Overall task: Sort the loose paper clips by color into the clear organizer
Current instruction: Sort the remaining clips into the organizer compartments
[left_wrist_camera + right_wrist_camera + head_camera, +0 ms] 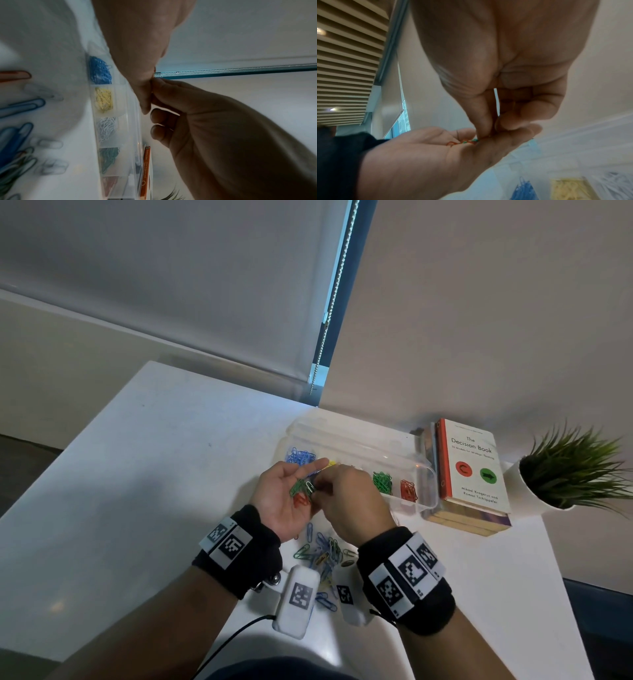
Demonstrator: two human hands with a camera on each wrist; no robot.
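Head view: loose paper clips (325,556) are lying in a mixed pile on the white table (137,474), nearer than the clear organizer (363,460), between both wrists. Left hand (286,498) is hovering palm-up just before the organizer, fingers relaxed, cupping green, red and white clips (303,489). Right hand (349,501) is pinching into that palm with thumb and forefinger; cannot tell which clip it is gripping. Organizer compartments are holding sorted blue clips (300,457), yellow, white, green clips (382,481) and red clips (408,490). Beside the organizer's red end, a book (471,470) is reading "The Decision Book". Potted plant (565,474) is sitting past the book.
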